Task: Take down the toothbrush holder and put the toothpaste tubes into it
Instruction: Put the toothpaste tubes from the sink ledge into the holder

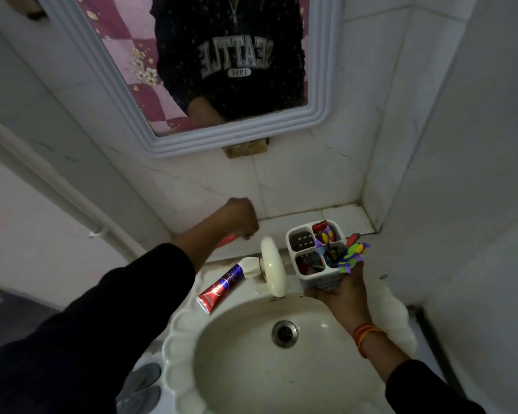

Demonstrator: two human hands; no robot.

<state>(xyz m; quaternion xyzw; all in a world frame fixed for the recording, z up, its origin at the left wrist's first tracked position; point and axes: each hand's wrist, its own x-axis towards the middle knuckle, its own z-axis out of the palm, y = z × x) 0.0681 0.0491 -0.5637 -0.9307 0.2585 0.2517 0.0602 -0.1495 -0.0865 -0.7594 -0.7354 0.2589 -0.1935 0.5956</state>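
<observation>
My right hand [343, 289] holds a white four-compartment toothbrush holder [319, 280] from below, over the sink's back rim. Red tubes show in two of its compartments, and colourful brush-like items [352, 253] stick out of another. My left hand [241, 218] is over the tiled ledge with its fingers closed; a red tube [225, 242] shows blurred just under the wrist, and whether the hand grips it is unclear. Another toothpaste tube [225, 286], red and blue with a white cap, lies on the sink rim left of the tap.
A cream tap [272, 267] stands at the back of the scalloped white sink [174, 348], whose drain [284, 333] is below. A white-framed mirror [323, 94] hangs on the tiled wall above. A tiled ledge [341, 218] runs behind the sink into the right corner.
</observation>
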